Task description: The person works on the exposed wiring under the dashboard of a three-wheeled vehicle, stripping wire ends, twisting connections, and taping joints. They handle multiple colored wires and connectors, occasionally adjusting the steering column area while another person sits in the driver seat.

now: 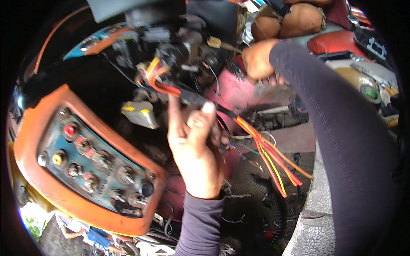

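Observation:
Near the middle, my left hand (pixel 197 153) grips a wire harness bound in black tape (pixel 194 97). Its thumb presses on the tape, and the index finger points up along it. Loose red, orange and yellow wires (pixel 267 155) fan out from the harness's right end. At its left end more coloured wires (pixel 156 79) curl upward. My right hand (pixel 257 62) is closed at the upper right, with its fingers partly hidden. A slim brownish tool with a yellowish flat end (pixel 215 42) reaches toward it; whether the fist holds it is too blurred to tell.
An orange control panel (pixel 100 164) with switches and buttons fills the lower left. A grey-yellow block (pixel 140 114) lies beside the wiring. Coiled black cable (pixel 273 209) and thin wires hang below. At the top right are another person's bare knees (pixel 303 19) and a red cushion (pixel 333 42).

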